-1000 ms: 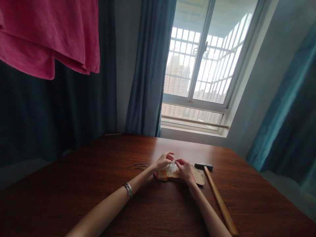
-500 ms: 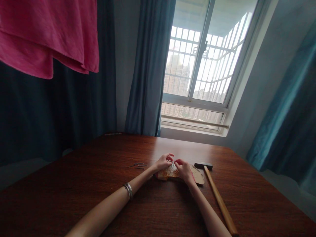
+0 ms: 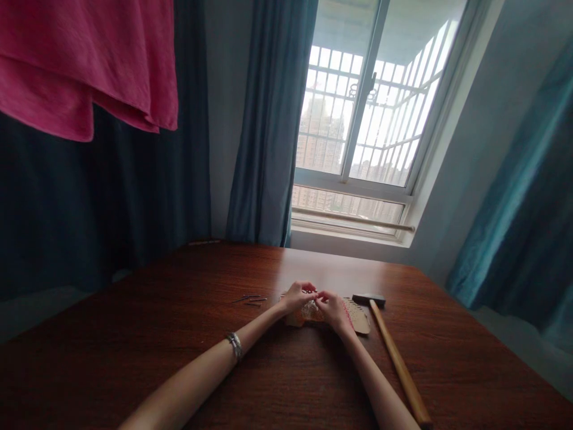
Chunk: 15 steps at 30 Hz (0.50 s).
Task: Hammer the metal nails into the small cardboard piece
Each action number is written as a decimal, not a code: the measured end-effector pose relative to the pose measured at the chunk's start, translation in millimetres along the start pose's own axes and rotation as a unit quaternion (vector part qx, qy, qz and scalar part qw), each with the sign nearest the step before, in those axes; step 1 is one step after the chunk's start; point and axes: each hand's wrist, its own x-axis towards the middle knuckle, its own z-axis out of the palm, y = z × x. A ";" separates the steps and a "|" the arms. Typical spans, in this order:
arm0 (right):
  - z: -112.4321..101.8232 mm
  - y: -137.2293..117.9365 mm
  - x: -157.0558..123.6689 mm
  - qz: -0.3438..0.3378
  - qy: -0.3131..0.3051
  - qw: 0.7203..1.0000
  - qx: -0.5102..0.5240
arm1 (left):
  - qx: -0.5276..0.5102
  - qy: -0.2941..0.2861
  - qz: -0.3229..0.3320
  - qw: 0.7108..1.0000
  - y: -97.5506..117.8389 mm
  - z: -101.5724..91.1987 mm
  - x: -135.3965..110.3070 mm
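My left hand and my right hand meet at the fingertips over a patterned piece on the table. Both are closed in a pinch; whatever sits between the fingertips is too small to make out. The patterned piece is yellowish and speckled, partly hidden under the hands. Out from beneath my right hand, on its right side, comes a flat tan piece with a row of dark marks along its upper edge. Something red or pink shows beside my right wrist.
A hammer with a wooden handle lies to the right of my right forearm. Several thin dark metal pieces, like nails, lie left of my left hand on the brown wooden table. A pink cloth hangs at the upper left.
The fingertips of my two hands have come together, and the raised fingers of my left hand have curled in. The hammer stays where it was.
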 end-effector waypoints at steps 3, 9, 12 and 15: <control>1.7 -1.4 -1.8 0.007 -0.006 1.000 -0.014 | 0.007 0.005 -0.005 1.000 -0.7 2.4 -0.1; -18.9 -12.6 3.4 0.008 -0.028 0.999 -0.029 | 0.014 0.013 -0.002 1.000 -4.9 3.9 0.4; -60.2 -14.5 -1.2 0.014 -0.028 0.998 -0.054 | 0.012 0.013 -0.018 1.000 -7.7 5.5 0.4; -106.5 -7.5 -31.9 0.076 0.011 0.982 -0.170 | 0.008 0.015 -0.030 0.999 -10.1 7.2 -0.3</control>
